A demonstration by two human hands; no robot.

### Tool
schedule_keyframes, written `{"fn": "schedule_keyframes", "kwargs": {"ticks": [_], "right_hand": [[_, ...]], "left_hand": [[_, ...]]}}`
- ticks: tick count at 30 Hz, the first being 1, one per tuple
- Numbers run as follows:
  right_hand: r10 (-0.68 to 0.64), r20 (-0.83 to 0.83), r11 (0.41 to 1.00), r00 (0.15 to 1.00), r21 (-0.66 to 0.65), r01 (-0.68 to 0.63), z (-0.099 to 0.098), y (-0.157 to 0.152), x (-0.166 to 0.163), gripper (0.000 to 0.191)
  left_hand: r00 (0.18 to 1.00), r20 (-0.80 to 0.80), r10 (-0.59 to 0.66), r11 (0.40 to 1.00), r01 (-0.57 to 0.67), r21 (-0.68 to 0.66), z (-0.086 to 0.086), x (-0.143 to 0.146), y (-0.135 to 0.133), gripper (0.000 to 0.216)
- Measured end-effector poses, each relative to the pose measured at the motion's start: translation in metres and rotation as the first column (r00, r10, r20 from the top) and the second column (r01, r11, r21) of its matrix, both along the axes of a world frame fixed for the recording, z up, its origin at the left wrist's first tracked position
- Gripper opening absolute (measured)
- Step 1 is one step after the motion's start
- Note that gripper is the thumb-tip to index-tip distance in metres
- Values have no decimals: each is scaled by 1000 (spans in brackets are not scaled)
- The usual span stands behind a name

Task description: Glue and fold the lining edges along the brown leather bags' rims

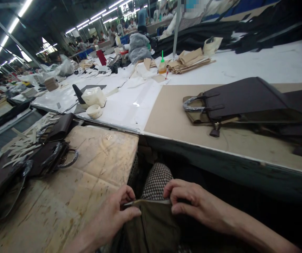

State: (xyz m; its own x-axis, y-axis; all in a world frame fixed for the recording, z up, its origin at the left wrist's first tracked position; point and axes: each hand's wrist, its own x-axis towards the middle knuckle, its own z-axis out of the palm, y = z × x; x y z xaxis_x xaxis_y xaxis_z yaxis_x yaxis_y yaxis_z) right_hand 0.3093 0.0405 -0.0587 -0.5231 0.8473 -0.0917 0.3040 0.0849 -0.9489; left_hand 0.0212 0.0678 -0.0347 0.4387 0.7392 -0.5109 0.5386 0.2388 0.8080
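Observation:
An olive-brown fabric piece (158, 225), which looks like a bag lining, hangs over my lap with a pale strip along its top edge. My left hand (122, 207) pinches the left end of that edge between thumb and fingers. At the right end, my right hand (185, 198) grips the same edge with fingers curled. Between the hands the edge is stretched nearly straight. The lower part of the fabric is dark and runs out of view. Beyond it shows a checked cloth (157, 179) over my leg.
Dark brown handbags (245, 102) lie on tan board at the right. More brown bag parts (48, 154) and pale strips (26, 144) rest on the worn left board (100, 151). A tape roll (94, 111), glue bottle (162, 66) and brown paper stack (190, 61) stand on the white table.

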Motion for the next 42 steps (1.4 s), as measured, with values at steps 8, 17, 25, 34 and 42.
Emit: {"fn": "schedule_keyframes", "kwargs": {"ticks": [8, 17, 25, 34, 42], "right_hand": [[178, 34, 984, 984, -16, -177, 15, -5, 1, 10], [-90, 468, 930, 879, 354, -94, 12, -21, -23, 23], [42, 358, 987, 933, 128, -94, 21, -27, -13, 14], [182, 137, 983, 974, 4, -184, 30, -22, -10, 11], [197, 346, 967, 917, 87, -240, 27, -27, -14, 20]], "left_hand": [[986, -162, -37, 990, 59, 130, 4, 6, -4, 21], [946, -324, -20, 965, 103, 243, 4, 1, -17, 16], [963, -269, -23, 962, 94, 256, 7, -4, -36, 16], [991, -132, -16, 943, 58, 327, 14, -13, -37, 21], [926, -279, -253, 686, 375, 623, 5, -22, -33, 21]]}}
